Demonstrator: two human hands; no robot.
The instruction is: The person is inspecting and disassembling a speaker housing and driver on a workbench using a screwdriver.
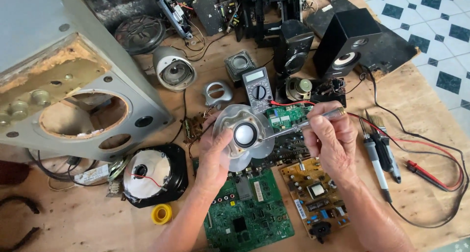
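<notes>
Resting in left hand (214, 151): tweeter (243, 134).

Single view, head-worn camera. Looks steeply down from above the person's own forearms onto the cluttered plywood table (98, 222). Faces away from the wearer: near edge at frame bottom, far edge at top. Close range; both hands sit mid-frame, left hand (215, 151) and right hand (330, 139). Grey speaker cabinet (73, 61) cut off at far left. Blue-and-white tiled floor (435, 22) shows far right, beyond the table's edge. No second view to overlap.
</notes>
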